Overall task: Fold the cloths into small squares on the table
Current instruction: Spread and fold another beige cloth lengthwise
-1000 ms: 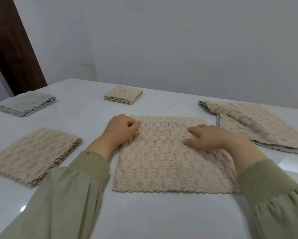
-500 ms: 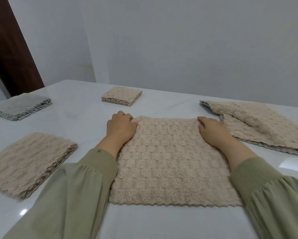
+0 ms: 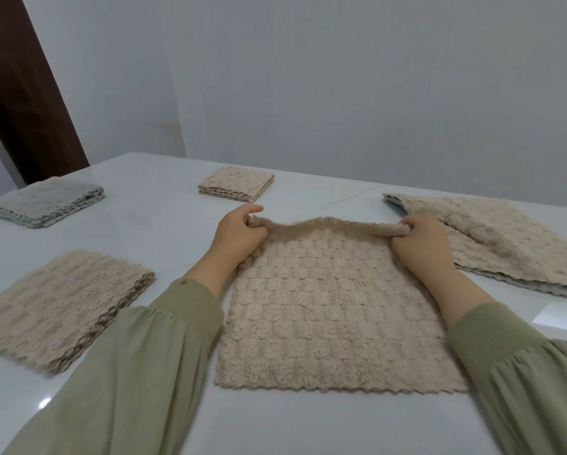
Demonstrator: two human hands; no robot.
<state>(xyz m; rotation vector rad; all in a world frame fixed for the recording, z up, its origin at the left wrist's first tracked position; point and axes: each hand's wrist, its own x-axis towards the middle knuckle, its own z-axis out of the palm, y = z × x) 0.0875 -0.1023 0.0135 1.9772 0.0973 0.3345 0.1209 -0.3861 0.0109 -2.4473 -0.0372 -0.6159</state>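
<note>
A beige textured cloth (image 3: 334,316) lies spread flat on the white table (image 3: 308,421) in front of me. My left hand (image 3: 237,239) pinches its far left corner and my right hand (image 3: 421,243) pinches its far right corner. The far edge between them is lifted slightly off the table and curls toward me. The near edge still lies flat.
A heap of unfolded beige cloths (image 3: 505,238) lies at the right. A small folded beige square stack (image 3: 236,183) sits at the back. A grey folded stack (image 3: 45,201) is far left, and a beige folded stack (image 3: 62,303) near left.
Both hands slid from the cloth's middle out to its far corners, then took hold of them and raised the far edge off the table.
</note>
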